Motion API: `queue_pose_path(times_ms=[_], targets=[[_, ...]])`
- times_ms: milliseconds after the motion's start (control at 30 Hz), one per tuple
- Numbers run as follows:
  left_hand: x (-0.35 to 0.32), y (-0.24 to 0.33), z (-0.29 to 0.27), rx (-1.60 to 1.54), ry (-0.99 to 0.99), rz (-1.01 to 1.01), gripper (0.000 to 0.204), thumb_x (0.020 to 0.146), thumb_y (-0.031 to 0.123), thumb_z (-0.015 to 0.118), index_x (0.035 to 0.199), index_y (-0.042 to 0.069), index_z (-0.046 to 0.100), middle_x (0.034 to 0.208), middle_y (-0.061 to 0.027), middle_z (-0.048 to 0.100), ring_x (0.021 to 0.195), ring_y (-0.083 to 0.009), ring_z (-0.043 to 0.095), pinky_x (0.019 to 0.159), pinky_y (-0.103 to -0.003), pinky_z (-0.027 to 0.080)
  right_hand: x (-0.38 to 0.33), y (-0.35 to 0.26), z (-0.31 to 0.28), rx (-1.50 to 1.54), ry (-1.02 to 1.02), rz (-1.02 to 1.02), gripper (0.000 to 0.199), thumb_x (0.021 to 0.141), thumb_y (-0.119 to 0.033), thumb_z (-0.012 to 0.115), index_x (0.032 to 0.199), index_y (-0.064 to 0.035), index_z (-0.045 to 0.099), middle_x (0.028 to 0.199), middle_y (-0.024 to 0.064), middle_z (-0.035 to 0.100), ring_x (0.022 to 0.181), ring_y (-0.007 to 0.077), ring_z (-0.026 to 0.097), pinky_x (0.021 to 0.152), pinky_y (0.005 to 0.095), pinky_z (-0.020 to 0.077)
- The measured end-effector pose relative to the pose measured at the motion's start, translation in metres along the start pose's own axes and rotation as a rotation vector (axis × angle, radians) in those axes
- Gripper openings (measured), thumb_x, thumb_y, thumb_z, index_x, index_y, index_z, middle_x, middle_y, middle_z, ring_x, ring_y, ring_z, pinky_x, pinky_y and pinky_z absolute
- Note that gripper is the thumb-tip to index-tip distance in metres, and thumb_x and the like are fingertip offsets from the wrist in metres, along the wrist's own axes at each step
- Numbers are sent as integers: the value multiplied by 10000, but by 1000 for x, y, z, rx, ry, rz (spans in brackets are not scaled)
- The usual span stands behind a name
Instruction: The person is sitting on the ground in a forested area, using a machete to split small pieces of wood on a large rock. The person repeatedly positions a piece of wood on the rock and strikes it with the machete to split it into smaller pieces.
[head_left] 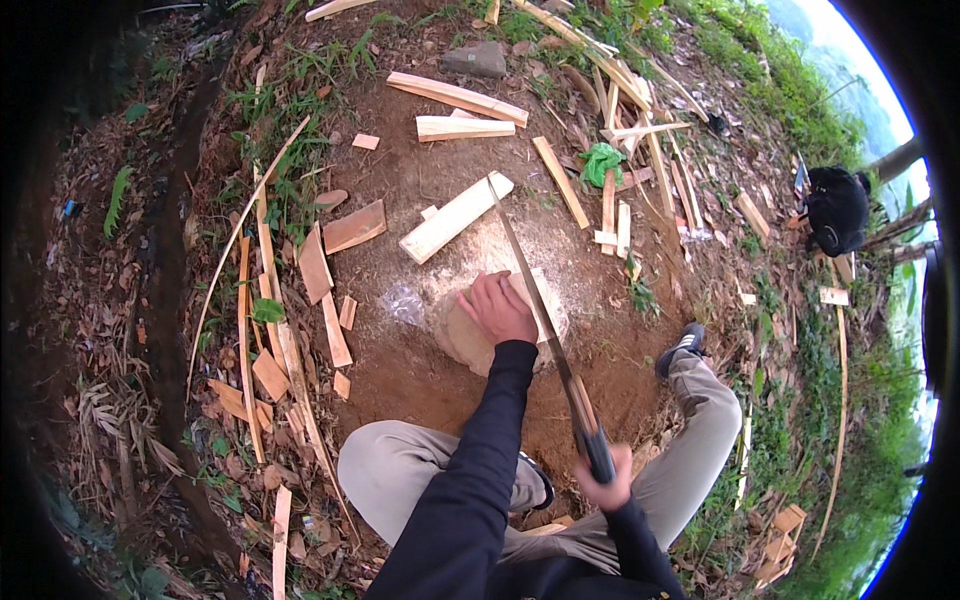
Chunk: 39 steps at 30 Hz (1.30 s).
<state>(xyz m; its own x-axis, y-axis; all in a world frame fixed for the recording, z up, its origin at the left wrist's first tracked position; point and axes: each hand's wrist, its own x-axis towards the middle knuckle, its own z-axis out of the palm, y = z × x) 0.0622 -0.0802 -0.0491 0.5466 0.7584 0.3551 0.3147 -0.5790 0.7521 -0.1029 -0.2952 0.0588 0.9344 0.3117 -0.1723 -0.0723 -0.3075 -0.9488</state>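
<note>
My left hand (500, 308) presses down with bent fingers on a pale piece of wood (544, 318), which is partly hidden by the hand. The wood rests on a round block (462, 335) dusted with pale shavings. In my right hand (606, 482) is the dark grip of a long-bladed tool (540, 290), held close to my right thigh. Its narrow blade slants up and away, passing just right of my left hand. The far tip overlaps the end of a thick pale plank (455, 218) in view. Whether the blade has teeth cannot be made out.
Split boards (458, 97) lie on the bare soil ahead. Brown offcuts (355, 228) and long strips (285, 340) are on the left. Several sticks and a green plastic bag (602, 163) lie farther right. A black bag (838, 210) stands at the far right by the grassy slope.
</note>
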Motion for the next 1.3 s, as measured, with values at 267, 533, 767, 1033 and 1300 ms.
queue_pose_path(times_ms=[267, 533, 767, 1033, 1300], targets=[[0, -2, 0, 58, 16, 18, 212, 998, 196, 434, 1007, 94, 620, 1079, -114, 600, 1188, -289, 513, 1162, -554, 151, -72, -16, -27, -112, -63, 50, 191, 689, -73, 684, 581, -64, 527, 502, 61, 478, 419, 154, 484, 467, 292, 435], [2, -11, 4, 92, 71, 114, 227, 1007, 226, 421, 963, 98, 603, 979, -80, 607, 997, -284, 556, 1114, -527, 217, 21, -25, 7, -10, -33, -9, 170, 697, -36, 690, 610, -55, 545, 503, 66, 478, 432, 128, 504, 462, 297, 416], [1, -6, 1, 136, -6, 88, 234, 1010, 210, 400, 1000, 105, 609, 989, -72, 588, 1062, -283, 540, 1130, -538, 200, -40, -9, -8, -28, -5, -13, 183, 675, -48, 683, 578, -68, 528, 496, 42, 460, 420, 108, 468, 450, 276, 398], [3, -11, 3, 151, 68, 147, 231, 1000, 234, 438, 951, 116, 630, 938, -59, 621, 987, -262, 551, 1056, -468, 275, -51, -18, -18, -43, -15, -13, 209, 664, -24, 658, 545, -92, 501, 495, 35, 439, 405, 164, 460, 450, 299, 396], [1, -7, 2, 138, -29, 112, 229, 1007, 221, 420, 972, 109, 617, 973, -69, 597, 1040, -285, 539, 1114, -526, 213, 33, -12, 10, 46, -13, -15, 183, 694, -33, 677, 596, -43, 523, 497, 48, 447, 437, 102, 470, 458, 278, 404]])
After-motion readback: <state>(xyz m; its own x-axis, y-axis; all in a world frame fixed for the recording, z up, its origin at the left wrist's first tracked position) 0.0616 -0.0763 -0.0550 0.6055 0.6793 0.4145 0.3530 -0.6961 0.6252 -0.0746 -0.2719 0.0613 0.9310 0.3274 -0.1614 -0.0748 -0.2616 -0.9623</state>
